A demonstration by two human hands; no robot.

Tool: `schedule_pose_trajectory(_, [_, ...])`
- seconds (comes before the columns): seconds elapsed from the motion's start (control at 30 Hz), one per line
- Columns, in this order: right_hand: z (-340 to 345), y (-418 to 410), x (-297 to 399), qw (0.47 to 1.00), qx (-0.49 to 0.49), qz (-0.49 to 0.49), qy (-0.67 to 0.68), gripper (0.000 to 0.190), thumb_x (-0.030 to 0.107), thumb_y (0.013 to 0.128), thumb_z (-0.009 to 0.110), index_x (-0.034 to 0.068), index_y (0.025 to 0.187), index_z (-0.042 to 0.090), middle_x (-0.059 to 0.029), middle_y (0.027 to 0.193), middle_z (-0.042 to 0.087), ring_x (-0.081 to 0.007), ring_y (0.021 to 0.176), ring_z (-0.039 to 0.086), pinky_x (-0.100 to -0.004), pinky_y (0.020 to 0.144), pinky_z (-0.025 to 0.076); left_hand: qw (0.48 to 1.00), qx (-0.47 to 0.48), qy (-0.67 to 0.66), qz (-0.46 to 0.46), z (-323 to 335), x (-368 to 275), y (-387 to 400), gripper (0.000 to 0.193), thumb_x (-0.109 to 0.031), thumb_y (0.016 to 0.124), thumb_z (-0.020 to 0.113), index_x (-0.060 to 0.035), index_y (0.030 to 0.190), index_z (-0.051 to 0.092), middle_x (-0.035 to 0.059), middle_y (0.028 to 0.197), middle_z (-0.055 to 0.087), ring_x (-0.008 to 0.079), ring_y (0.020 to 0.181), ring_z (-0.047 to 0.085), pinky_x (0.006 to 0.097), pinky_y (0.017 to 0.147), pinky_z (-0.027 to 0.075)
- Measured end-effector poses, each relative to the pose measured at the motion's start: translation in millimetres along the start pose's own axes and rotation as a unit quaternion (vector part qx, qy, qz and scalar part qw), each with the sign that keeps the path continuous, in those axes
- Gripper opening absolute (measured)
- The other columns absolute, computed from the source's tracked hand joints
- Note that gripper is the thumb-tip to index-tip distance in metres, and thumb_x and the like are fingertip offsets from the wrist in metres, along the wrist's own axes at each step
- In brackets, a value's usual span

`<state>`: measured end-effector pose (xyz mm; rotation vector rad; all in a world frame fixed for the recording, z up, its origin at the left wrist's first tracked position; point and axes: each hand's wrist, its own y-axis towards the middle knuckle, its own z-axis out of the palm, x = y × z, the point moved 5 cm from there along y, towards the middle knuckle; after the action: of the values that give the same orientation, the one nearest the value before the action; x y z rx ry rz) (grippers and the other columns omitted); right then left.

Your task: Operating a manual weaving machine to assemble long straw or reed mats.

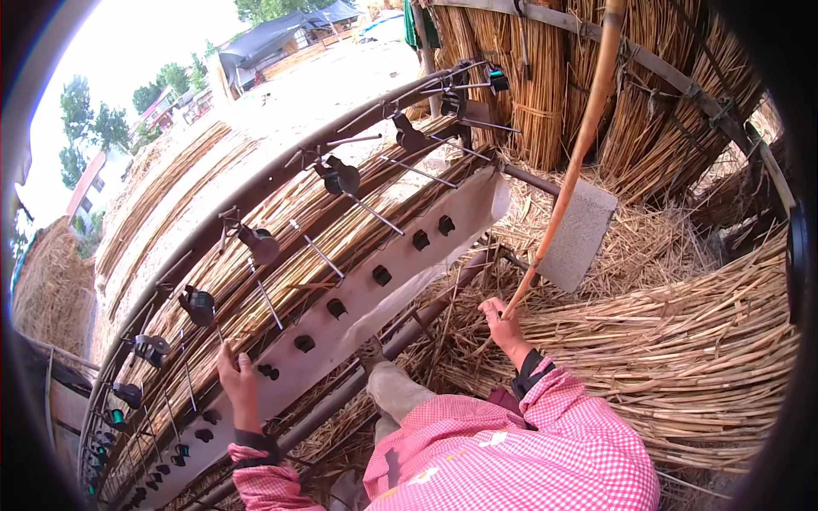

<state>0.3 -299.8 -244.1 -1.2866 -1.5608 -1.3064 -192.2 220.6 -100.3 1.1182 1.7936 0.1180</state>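
Note:
My right hand (pixel 503 329) is closed around the lower end of a long wooden pole (pixel 573 169), which rises past the top of the view. My left hand (pixel 239 380) is at the near side of a long metal weaving frame (pixel 281 185), its fingers on a thin metal rod (pixel 219 331) below a black spool (pixel 198 305). Reed stalks (pixel 307 268) lie lengthwise in the frame under a row of such rods. Several black spools line the upper bar. More black pieces (pixel 381 275) sit along a pale sheet (pixel 409 262) on the near side.
A grey rectangular slab (pixel 575 236) stands behind the pole, near the frame's end. Loose reeds (pixel 671 345) are heaped at my right. Upright reed bundles (pixel 540 108) lean behind a wooden rail (pixel 664 67). Cut straw (pixel 639 249) litters the ground. Beyond the frame lie more reeds (pixel 166 179).

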Motion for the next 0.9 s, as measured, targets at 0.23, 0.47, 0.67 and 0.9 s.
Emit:
schedule_pose_trajectory(0.23, [27,-22,16,0.995,0.098,-0.003,0.012,0.027,0.026,0.095,0.049,0.004,0.087,0.061,-0.0055,0.075,0.059,-0.0157,0.072,0.054,-0.0305,0.069,0.044,0.955,0.16,-0.213,-0.131,85,-86,-144,0.041,-0.004,0.088,0.055,0.0002,0.127,0.045,0.0115,0.117,0.056,0.0165,0.105,0.054,0.0272,0.092,0.042])
schedule_pose_trajectory(0.47, [55,-35,37,0.989,0.127,-0.07,0.024,0.023,0.023,0.092,0.053,0.002,0.088,0.06,-0.0122,0.072,0.059,-0.0256,0.068,0.057,-0.0345,0.063,0.044,0.914,0.291,-0.28,-0.048,107,-144,-149,0.032,-0.017,0.092,0.056,0.0008,0.119,0.053,0.0051,0.107,0.058,0.013,0.101,0.054,0.0253,0.087,0.043])
schedule_pose_trajectory(0.67, [87,-47,53,0.976,0.198,-0.092,0.024,0.015,0.016,0.086,0.059,0.001,0.085,0.057,-0.0197,0.073,0.059,-0.0395,0.076,0.058,-0.0399,0.062,0.045,0.895,0.319,-0.307,0.052,99,-192,-137,0.051,-0.034,0.092,0.054,0.0,0.13,0.044,0.0132,0.118,0.057,0.0214,0.112,0.054,0.0322,0.095,0.041])
schedule_pose_trajectory(0.9, [134,-73,69,0.94,0.257,-0.223,0.006,0.011,0.011,0.081,0.063,0.005,0.089,0.061,-0.0163,0.079,0.063,-0.035,0.077,0.062,-0.0371,0.065,0.049,0.861,0.29,-0.415,0.051,126,-231,-156,0.052,-0.045,0.094,0.043,0.0016,0.117,0.047,0.0129,0.099,0.058,0.0218,0.099,0.058,0.0354,0.092,0.043])
